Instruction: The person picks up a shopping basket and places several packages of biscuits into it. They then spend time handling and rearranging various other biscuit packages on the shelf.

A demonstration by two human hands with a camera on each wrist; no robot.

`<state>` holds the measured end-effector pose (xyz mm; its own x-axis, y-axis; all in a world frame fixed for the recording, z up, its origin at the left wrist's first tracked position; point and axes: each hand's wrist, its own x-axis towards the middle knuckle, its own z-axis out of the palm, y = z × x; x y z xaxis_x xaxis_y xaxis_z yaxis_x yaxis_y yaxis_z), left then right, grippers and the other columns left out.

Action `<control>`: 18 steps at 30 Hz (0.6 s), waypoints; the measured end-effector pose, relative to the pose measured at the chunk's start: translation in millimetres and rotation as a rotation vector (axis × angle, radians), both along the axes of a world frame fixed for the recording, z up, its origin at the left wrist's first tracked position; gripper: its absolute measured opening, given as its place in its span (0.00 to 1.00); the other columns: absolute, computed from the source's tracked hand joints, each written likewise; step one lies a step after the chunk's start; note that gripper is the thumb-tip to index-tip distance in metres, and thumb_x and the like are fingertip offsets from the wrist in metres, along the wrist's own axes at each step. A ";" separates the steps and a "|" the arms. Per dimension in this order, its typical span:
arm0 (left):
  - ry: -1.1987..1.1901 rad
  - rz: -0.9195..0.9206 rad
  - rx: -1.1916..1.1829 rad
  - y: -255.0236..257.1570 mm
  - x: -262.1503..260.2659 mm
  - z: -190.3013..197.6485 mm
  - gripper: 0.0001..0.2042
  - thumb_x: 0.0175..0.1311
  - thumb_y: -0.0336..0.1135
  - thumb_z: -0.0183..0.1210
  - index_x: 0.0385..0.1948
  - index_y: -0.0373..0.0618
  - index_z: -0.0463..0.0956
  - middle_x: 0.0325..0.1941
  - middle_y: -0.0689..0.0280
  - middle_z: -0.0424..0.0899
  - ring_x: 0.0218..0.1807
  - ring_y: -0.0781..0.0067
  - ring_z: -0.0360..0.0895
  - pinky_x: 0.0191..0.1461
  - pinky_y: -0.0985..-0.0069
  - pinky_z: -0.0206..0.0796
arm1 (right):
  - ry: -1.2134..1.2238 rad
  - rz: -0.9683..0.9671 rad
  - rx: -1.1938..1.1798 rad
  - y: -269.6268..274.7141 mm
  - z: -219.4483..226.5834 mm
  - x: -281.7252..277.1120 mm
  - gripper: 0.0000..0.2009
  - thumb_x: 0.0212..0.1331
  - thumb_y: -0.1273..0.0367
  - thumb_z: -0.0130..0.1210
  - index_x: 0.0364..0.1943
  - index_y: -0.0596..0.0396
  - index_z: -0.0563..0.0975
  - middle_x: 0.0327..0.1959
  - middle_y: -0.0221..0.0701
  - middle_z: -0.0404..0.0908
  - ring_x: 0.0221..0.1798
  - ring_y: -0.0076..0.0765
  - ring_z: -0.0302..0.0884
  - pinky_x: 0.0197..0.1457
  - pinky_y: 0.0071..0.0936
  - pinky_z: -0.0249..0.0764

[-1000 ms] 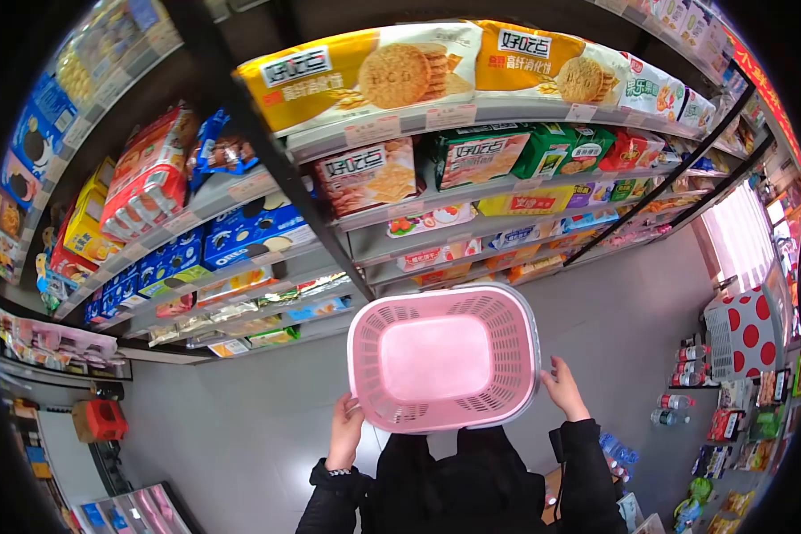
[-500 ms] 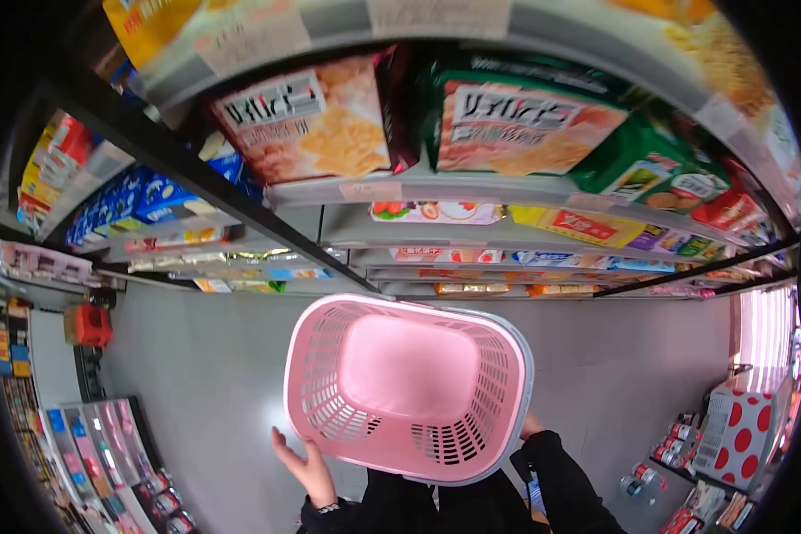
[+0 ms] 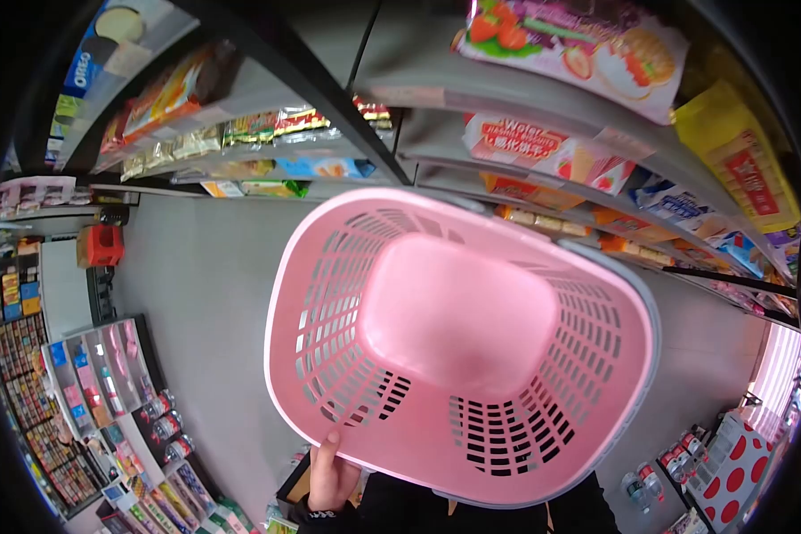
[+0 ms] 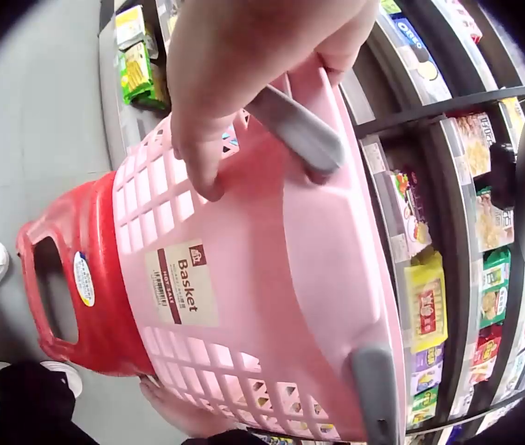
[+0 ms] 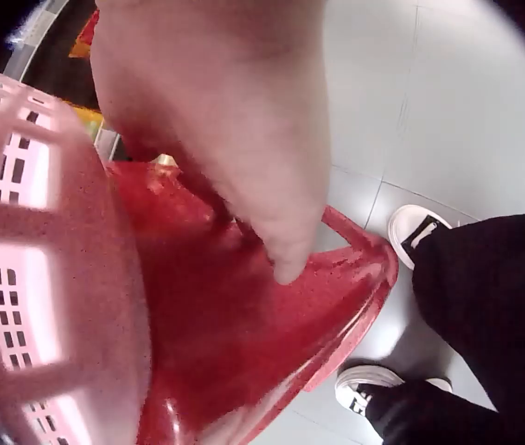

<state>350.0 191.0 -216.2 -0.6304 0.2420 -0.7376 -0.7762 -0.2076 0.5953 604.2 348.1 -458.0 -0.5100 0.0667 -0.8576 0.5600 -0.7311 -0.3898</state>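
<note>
A pink plastic basket (image 3: 458, 311) with slotted walls and grey handle parts stands tilted before me in the head view, its inside bare. My left hand (image 3: 330, 479) grips its near left rim, one digit over the edge. From the left wrist, fingers of the left hand (image 4: 244, 69) bend over the rim beside a grey handle end (image 4: 304, 134). Under the basket is a red plastic piece (image 4: 119, 278) with a long opening. My right hand (image 5: 225, 120) lies against this red piece (image 5: 216, 306), a fingertip on its surface; its other fingers are mostly hidden.
Shelves of packaged biscuits (image 3: 543, 147) rise just beyond the basket, with a black upright (image 3: 311, 71) on the left. Grey floor (image 3: 205, 294) lies around it. At lower left stands a display rack (image 3: 107, 374); bottles (image 3: 645, 485) and a dotted box (image 3: 730, 472) are at lower right.
The basket looks larger and nearer and has tilted. My left hand went from open fingers beside it to gripping its rim. The right hand has slipped out of the head view beneath the basket.
</note>
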 end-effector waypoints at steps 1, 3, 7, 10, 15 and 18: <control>-0.021 -0.001 0.034 -2.0 -0.4 -0.3 0.25 0.60 0.35 0.50 0.56 0.36 0.54 0.55 0.56 0.66 0.55 0.62 0.65 0.56 0.64 0.59 | -0.003 0.003 -0.010 -6.9 -1.8 -0.3 0.20 0.61 0.62 0.45 0.53 0.61 0.65 0.45 0.34 0.74 0.45 0.29 0.72 0.46 0.25 0.70; 0.014 -0.023 0.012 3.4 -2.4 2.4 0.25 0.59 0.35 0.50 0.56 0.36 0.54 0.55 0.55 0.65 0.56 0.62 0.65 0.57 0.64 0.59 | -0.003 0.007 -0.022 -16.7 -4.2 -2.9 0.20 0.61 0.62 0.45 0.53 0.61 0.65 0.45 0.34 0.74 0.46 0.29 0.72 0.47 0.25 0.70; 0.041 -0.003 -0.046 -2.2 -0.5 -1.8 0.25 0.58 0.34 0.50 0.56 0.35 0.55 0.55 0.56 0.65 0.56 0.63 0.65 0.57 0.66 0.58 | 0.000 0.004 -0.024 -26.8 -3.6 -9.6 0.21 0.61 0.62 0.45 0.53 0.61 0.64 0.45 0.34 0.74 0.46 0.29 0.72 0.47 0.25 0.69; 0.063 -0.013 -0.123 -12.4 -3.4 -8.3 0.24 0.57 0.38 0.49 0.54 0.37 0.58 0.52 0.57 0.69 0.54 0.62 0.66 0.57 0.65 0.57 | 0.007 0.006 -0.016 -27.8 -1.7 -16.0 0.21 0.61 0.62 0.45 0.53 0.61 0.64 0.45 0.34 0.73 0.46 0.29 0.71 0.47 0.25 0.69; 0.076 -0.060 -0.143 -23.7 -21.7 -6.6 0.24 0.57 0.40 0.48 0.54 0.38 0.58 0.53 0.57 0.69 0.54 0.62 0.67 0.56 0.66 0.58 | 0.018 0.010 -0.011 -33.2 1.4 -27.9 0.21 0.61 0.62 0.45 0.53 0.61 0.64 0.46 0.34 0.73 0.46 0.29 0.71 0.47 0.25 0.69; 0.064 0.004 -0.088 -35.2 -30.9 -8.0 0.23 0.57 0.36 0.51 0.53 0.35 0.58 0.52 0.59 0.68 0.53 0.65 0.67 0.54 0.68 0.60 | 0.023 0.011 -0.012 -39.6 3.5 -34.6 0.21 0.61 0.62 0.45 0.53 0.61 0.64 0.46 0.34 0.73 0.47 0.29 0.71 0.48 0.25 0.69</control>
<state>319.1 155.8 -224.2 -0.6778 0.1757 -0.7139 -0.7352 -0.1558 0.6597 569.5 308.6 -454.6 -0.5303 0.0505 -0.8463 0.5586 -0.7301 -0.3936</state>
